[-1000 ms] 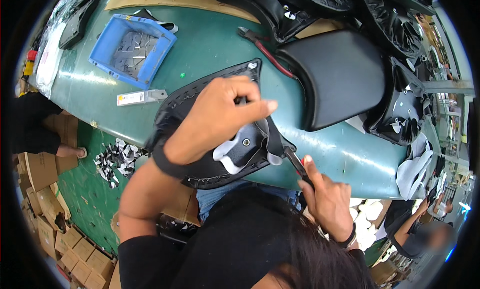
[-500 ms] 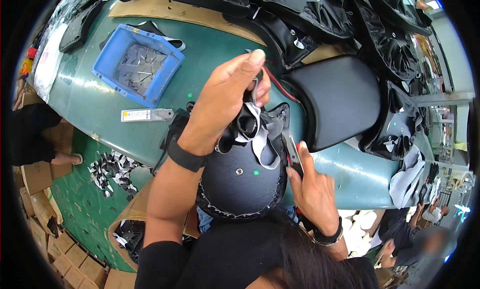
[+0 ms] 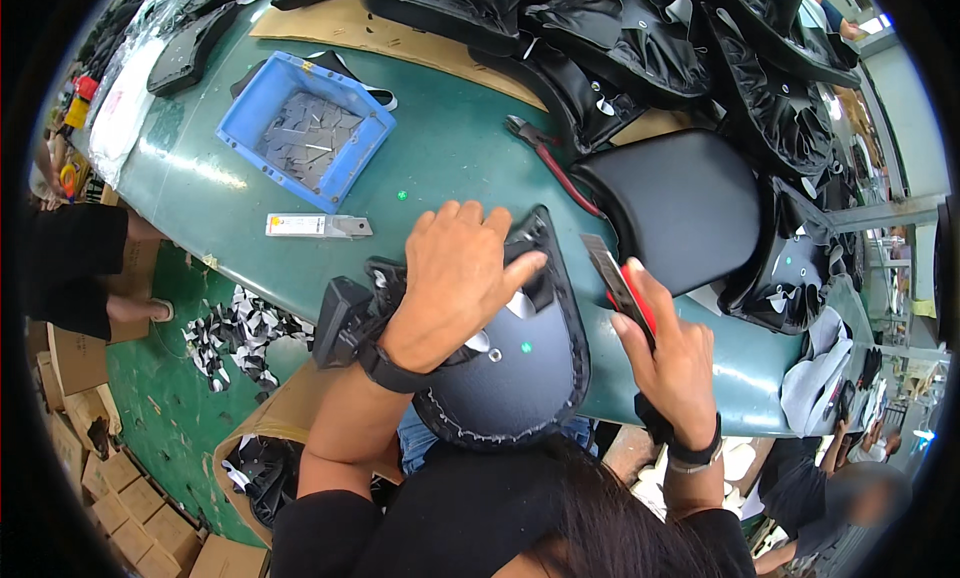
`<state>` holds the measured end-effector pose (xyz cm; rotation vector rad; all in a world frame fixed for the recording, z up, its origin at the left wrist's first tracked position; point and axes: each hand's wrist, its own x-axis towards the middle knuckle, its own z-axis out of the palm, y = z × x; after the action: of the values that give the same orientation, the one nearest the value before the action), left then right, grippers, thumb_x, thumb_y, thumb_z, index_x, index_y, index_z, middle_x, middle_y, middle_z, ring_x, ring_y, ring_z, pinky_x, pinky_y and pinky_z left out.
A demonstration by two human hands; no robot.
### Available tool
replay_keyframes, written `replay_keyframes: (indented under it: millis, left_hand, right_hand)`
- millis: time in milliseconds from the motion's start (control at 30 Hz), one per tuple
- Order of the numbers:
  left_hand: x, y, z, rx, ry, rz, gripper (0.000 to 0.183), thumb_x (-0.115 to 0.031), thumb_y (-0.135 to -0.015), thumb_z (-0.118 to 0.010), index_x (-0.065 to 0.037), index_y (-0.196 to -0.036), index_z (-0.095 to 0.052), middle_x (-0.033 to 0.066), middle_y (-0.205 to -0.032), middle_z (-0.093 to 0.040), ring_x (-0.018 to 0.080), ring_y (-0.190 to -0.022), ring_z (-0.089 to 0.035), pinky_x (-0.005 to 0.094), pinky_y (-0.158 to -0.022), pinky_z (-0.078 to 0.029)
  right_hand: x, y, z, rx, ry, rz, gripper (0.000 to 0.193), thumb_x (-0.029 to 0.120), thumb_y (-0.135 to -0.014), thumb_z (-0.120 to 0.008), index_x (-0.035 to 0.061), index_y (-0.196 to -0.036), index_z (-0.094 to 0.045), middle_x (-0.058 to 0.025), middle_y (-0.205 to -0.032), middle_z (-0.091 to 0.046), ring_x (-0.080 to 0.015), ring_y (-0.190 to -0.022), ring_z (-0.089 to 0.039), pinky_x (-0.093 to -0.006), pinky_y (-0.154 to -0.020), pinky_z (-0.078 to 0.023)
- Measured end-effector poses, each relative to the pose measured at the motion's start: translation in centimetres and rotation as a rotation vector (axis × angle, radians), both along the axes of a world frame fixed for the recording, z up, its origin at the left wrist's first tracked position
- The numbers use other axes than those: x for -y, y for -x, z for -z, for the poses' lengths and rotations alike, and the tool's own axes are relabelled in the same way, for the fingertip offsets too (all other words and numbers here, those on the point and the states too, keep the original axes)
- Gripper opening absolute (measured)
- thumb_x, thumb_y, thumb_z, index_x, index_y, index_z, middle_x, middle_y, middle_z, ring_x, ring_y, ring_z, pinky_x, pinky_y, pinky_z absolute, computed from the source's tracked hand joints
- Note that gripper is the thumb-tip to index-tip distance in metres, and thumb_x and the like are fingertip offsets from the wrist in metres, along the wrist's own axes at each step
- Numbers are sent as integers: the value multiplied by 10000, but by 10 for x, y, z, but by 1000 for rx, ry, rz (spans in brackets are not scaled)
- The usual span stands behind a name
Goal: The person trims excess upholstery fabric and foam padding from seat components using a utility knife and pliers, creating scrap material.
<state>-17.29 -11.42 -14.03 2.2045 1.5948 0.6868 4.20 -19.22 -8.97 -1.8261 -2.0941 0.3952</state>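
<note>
A black padded seat [image 3: 500, 383] lies underside up at the table's edge, with staples along its near rim and a metal-ringed hole in its base. My left hand [image 3: 460, 273] is closed over its far part, thumb against a loose black flap of the cover. The fingertips' underside is hidden. To the right, my right hand [image 3: 675, 353] grips a red utility knife [image 3: 630, 296]. Its blade is out, points up and away, and stands apart from the seat. Beyond it lies a finished-looking smooth black seat [image 3: 675, 208], next to red-handled pliers [image 3: 555, 163].
A blue bin [image 3: 340, 183] holding grey metal blades stands on the green table [image 3: 440, 118]. Near it lies a blade case [image 3: 315, 226]. Several black seats [image 3: 640, 43] are piled at the back. Scraps [image 3: 240, 338] lie on the floor at left. Other people stand at both sides.
My left hand has come down from holding up a black-and-grey strip to rest on the seat's far part. The knife has moved right, away from the seat's edge.
</note>
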Motion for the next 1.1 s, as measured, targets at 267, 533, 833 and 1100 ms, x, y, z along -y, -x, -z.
replay_keyframes:
  millis: [267, 533, 833, 1100]
  left_hand:
    - [6, -8, 11, 283, -59, 223, 192, -123, -677, -697, -50, -612, -532, 73, -666, -449, 266, -698, -469, 393, -629, -358]
    - [-20, 15, -8, 1573, 189, -206, 131, 35, -727, -620, -4, -649, -522, 58, -682, -545, 89, -649, -491, 250, -605, -400]
    - [107, 185, -41, -142, 37, -345, 360, -231, -722, -754, 18, -945, -623, 142, -916, -649, 295, -917, -619, 455, -948, -422]
    - [173, 60, 32, 1366, 942, -605, 502, -240, -879, -664, 58, -1258, -525, 146, -1212, -601, 223, -1072, -595, 355, -935, -473]
  right_hand:
    - [-17, 5, 8, 19, -16, -185, 512, 252, -877, -666, 143, -1355, -518, -100, -638, -592, -307, -507, -576, -393, -475, -412]
    - [17, 8, 8, 217, 111, -135, 513, 235, -844, -697, 110, -1318, -544, -98, -620, -582, -304, -490, -572, -408, -479, -432]
    - [21, -9, 28, -372, 414, 209, 376, 235, -887, -689, 22, -1136, -505, -184, -845, -633, -347, -767, -658, -359, -679, -500]
    - [8, 25, 35, -546, 259, -103, 342, 135, -885, -675, -15, -1133, -493, -176, -930, -659, -299, -845, -667, -368, -760, -501]
